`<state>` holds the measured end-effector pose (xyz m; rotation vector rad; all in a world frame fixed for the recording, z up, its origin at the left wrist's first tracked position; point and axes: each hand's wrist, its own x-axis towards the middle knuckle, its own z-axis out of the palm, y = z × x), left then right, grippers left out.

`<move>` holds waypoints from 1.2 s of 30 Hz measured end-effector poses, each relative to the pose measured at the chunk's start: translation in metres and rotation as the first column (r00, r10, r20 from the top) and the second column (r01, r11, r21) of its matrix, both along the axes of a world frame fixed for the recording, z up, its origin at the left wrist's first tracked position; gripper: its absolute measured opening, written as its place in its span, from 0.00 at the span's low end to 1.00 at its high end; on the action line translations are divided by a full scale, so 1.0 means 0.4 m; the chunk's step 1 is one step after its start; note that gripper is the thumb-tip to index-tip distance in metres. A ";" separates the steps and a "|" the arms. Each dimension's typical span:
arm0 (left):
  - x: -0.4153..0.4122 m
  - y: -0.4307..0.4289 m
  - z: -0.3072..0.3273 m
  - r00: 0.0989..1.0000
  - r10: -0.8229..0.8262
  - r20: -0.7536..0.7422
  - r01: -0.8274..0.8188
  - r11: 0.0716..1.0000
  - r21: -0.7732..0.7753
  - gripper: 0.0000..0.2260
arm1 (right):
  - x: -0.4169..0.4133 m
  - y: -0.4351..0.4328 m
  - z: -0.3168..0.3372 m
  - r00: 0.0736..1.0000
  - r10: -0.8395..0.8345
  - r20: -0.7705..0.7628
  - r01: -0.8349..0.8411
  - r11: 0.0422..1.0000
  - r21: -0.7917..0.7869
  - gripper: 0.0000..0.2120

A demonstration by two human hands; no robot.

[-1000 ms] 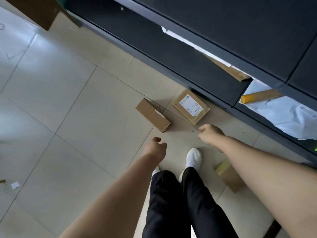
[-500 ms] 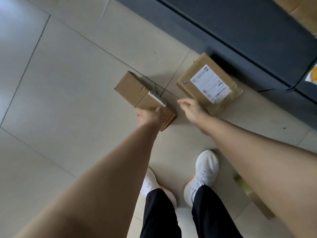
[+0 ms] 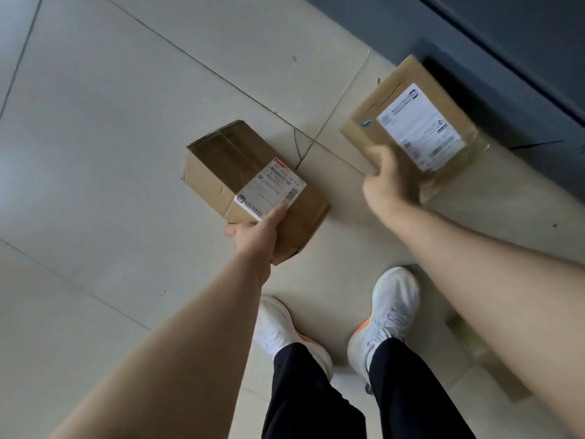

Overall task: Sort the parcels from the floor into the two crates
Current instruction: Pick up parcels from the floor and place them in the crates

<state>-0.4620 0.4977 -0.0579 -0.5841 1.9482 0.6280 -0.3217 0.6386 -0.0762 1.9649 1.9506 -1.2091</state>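
Note:
A long brown cardboard box with a white label is held above the tiled floor by my left hand, which grips its near end with the thumb on the label. To the right, my right hand grips the near corner of a flat brown parcel that carries a large white shipping label; its far side is tilted toward the dark wall. Both parcels look blurred from motion. No crate shows in this view.
A dark blue-grey wall or unit runs along the upper right. Another small cardboard parcel lies on the floor at the lower right, partly behind my right forearm. My two white shoes stand on the pale tiles.
Both hands came down to the floor and took hold of the parcels: the left on the long box, the right on the flat labelled parcel. The long box is turned, label up.

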 end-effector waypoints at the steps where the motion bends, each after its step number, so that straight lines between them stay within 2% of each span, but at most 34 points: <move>1: 0.003 -0.010 0.013 1.000 -0.003 0.009 0.003 0.999 0.040 0.38 | 0.009 0.022 0.012 0.999 0.021 0.034 -0.024 0.994 0.102 0.25; 3: 0.015 -0.013 0.036 1.000 0.005 0.030 -0.008 0.995 0.103 0.38 | 0.026 0.049 0.029 0.989 0.094 0.118 -0.119 0.965 0.233 0.26; 6: 0.041 0.010 0.046 0.995 0.064 0.078 -0.077 0.981 0.175 0.32 | 0.049 0.082 0.046 0.990 0.059 0.128 -0.103 0.922 0.372 0.26; 9: 0.074 0.050 0.053 0.990 0.081 0.112 -0.107 0.964 0.243 0.30 | 0.078 0.119 0.049 0.986 0.026 0.164 -0.091 0.911 0.402 0.26; 13: 0.098 0.095 0.061 0.987 0.078 0.141 -0.117 0.948 0.295 0.37 | 0.121 0.155 0.016 0.933 0.057 0.356 -0.102 0.989 0.108 0.32; 15: 0.107 0.105 0.062 0.989 0.058 0.137 -0.099 0.944 0.314 0.36 | 0.141 0.159 0.018 0.891 0.165 0.422 -0.172 0.985 -0.022 0.32; 17: 0.108 0.111 0.060 0.991 0.052 0.124 -0.090 0.940 0.329 0.34 | 0.150 0.139 0.033 0.851 0.286 0.440 -0.246 0.958 -0.146 0.32; 19: 0.098 0.102 0.055 0.993 0.068 0.099 -0.096 0.941 0.324 0.32 | 0.149 0.103 0.049 0.868 0.311 0.386 -0.248 0.947 -0.204 0.31; 22: 0.067 0.070 0.062 0.993 0.105 0.050 -0.115 0.950 0.291 0.32 | 0.138 0.057 0.065 0.938 0.160 0.308 -0.134 0.986 -0.102 0.25; 24: 0.052 0.045 0.079 0.995 0.089 0.047 -0.099 0.955 0.281 0.34 | 0.139 0.053 0.067 0.943 0.070 0.326 -0.082 0.996 0.023 0.24; 25: 0.047 0.035 0.089 0.996 0.066 0.056 -0.079 0.957 0.281 0.35 | 0.142 0.056 0.067 0.941 0.071 0.330 -0.084 0.996 0.026 0.24; 28: 0.035 0.011 0.114 0.977 -0.041 0.208 -0.036 0.936 0.350 0.37 | 0.144 0.061 0.067 0.966 0.078 0.248 -0.026 0.978 -0.206 0.23; 30: 0.035 0.005 0.117 0.930 -0.117 0.349 -0.054 0.895 0.443 0.36 | 0.143 0.051 0.068 0.978 -0.098 0.184 0.155 0.931 -0.330 0.23; 33: 0.055 0.014 0.107 0.870 -0.254 0.423 -0.005 0.853 0.522 0.36 | 0.142 0.050 0.075 0.909 -0.406 0.095 0.402 0.790 -0.464 0.35; 36: 0.082 0.040 0.081 0.848 -0.316 0.426 0.057 0.853 0.519 0.32 | 0.156 0.041 0.066 0.854 -0.521 0.021 0.430 0.681 -0.593 0.45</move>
